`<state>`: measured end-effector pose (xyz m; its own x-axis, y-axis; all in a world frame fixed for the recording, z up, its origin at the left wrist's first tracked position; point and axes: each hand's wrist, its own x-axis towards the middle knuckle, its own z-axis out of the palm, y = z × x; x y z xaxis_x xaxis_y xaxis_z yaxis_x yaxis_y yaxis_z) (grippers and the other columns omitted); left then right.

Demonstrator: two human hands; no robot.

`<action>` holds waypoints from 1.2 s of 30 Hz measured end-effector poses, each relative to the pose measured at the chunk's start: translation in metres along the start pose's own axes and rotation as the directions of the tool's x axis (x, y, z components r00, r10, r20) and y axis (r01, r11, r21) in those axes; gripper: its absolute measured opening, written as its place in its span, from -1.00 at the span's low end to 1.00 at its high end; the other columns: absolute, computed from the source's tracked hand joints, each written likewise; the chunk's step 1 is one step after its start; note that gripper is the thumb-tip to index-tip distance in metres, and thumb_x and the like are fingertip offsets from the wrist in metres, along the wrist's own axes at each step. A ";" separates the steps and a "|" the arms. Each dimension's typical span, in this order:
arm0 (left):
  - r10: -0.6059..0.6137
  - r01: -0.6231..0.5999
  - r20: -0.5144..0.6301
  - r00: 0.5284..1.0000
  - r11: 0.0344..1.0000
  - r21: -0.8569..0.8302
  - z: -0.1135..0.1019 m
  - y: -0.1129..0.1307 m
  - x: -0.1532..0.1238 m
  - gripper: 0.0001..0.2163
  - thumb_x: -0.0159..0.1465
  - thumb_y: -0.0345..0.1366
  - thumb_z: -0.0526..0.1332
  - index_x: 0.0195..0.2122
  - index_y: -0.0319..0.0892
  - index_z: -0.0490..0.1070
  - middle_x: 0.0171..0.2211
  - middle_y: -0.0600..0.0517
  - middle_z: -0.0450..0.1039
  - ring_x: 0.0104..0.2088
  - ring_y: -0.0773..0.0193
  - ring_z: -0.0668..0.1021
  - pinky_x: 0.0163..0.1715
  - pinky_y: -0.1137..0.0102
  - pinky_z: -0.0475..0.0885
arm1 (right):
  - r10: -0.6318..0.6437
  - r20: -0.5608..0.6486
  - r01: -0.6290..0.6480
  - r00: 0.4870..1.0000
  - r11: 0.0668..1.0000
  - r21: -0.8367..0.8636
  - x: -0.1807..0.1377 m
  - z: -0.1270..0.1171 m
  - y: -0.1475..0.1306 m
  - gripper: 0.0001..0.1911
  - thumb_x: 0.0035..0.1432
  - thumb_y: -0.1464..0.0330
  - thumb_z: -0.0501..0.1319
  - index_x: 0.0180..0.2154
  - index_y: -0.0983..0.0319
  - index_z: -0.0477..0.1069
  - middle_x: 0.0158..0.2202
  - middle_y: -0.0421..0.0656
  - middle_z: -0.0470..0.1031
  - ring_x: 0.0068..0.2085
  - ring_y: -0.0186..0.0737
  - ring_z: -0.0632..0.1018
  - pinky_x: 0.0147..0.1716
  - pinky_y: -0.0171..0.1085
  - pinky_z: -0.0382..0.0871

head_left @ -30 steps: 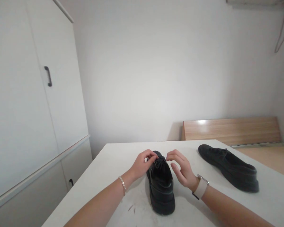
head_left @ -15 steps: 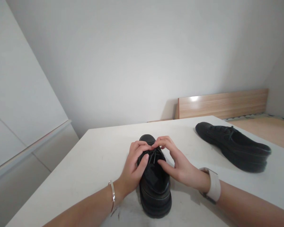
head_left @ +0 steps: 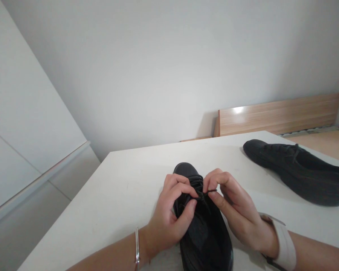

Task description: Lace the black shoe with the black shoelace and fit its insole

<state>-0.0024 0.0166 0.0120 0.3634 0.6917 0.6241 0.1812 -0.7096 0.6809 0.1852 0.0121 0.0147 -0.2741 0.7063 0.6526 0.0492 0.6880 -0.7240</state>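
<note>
A black lace-up shoe (head_left: 206, 233) stands on the white table (head_left: 124, 195) right in front of me, toe pointing away. My left hand (head_left: 169, 216) curls over the shoe's left side, fingers pinched on a black lace (head_left: 202, 194). My right hand (head_left: 237, 209) sits on the shoe's right side, thumb and forefinger pinched on the same lace, which is pulled taut between the two hands above the tongue. A thin bracelet is on my left wrist and a pale watch band on my right.
A second black shoe (head_left: 299, 171) lies on the table at the right, toe pointing left. A wooden bed frame (head_left: 279, 114) stands behind the table against the wall. White cabinet doors (head_left: 19, 124) fill the left side.
The camera has tilted down and come closer to the shoe. Both hands have shifted from touching the laces to pinching one and drawing it taut between them.
</note>
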 end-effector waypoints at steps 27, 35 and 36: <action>0.068 -0.068 -0.053 0.996 0.998 0.002 -0.007 0.007 -0.008 -0.89 0.33 -0.46 0.13 -0.27 -0.13 0.39 -0.26 0.01 0.36 -0.22 0.25 0.46 -0.22 0.36 0.39 | 0.149 0.388 -0.123 0.909 0.988 -0.091 0.035 -0.045 -0.008 -0.84 0.33 0.28 0.18 -0.19 0.23 0.45 -0.22 -0.11 0.42 -0.24 -0.25 0.46 -0.24 -0.24 0.39; -0.283 0.276 -0.080 0.956 0.957 -0.092 -0.013 0.014 -0.009 -0.91 0.27 -0.33 0.27 -0.25 -0.18 0.56 -0.31 -0.04 0.51 -0.26 0.19 0.57 -0.24 0.33 0.45 | 0.107 0.371 -0.075 0.922 0.992 -0.099 0.034 -0.044 -0.009 -0.84 0.32 0.31 0.19 -0.26 0.23 0.50 -0.28 -0.12 0.44 -0.32 -0.29 0.49 -0.35 -0.29 0.42; -0.286 0.279 -0.081 0.955 0.956 -0.097 -0.014 0.014 -0.009 -0.92 0.26 -0.33 0.28 -0.27 -0.18 0.57 -0.32 -0.04 0.52 -0.27 0.19 0.57 -0.25 0.34 0.45 | 0.097 0.348 -0.057 0.933 0.991 -0.125 0.032 -0.041 -0.010 -0.85 0.32 0.33 0.19 -0.27 0.23 0.50 -0.29 -0.12 0.45 -0.32 -0.28 0.49 -0.34 -0.28 0.42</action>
<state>-0.0158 0.0023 0.0214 0.2210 0.8745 0.4317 0.1857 -0.4723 0.8616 0.2155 0.0350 0.0520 -0.5847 0.6678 0.4607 0.1844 0.6624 -0.7261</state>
